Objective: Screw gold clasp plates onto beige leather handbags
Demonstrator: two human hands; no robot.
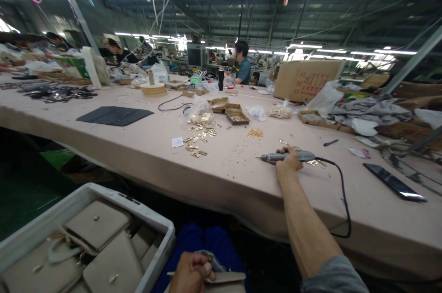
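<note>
My right hand [289, 162] is closed around a grey electric screwdriver [305, 156] lying along the table, its bit pointing left and a black cord trailing from its back end. Just left of the bit are scattered small screws and a pile of tiny gold pieces [255, 133]. Gold metal fittings [196, 148] lie farther left by a small white label [177, 142]. Down at my lap, my left hand [189, 272] has its fingers pinched on a beige handbag [229, 278], seen only in part at the bottom edge. What exactly sits between the fingertips is hard to make out.
A white crate [148, 212] of beige handbags stands at lower left. On the table [145, 155] are a black sheet [115, 116], small cardboard trays [238, 118], a tape roll [153, 89], a phone [393, 182] and a large carton [305, 79]. A co-worker [243, 65] sits beyond.
</note>
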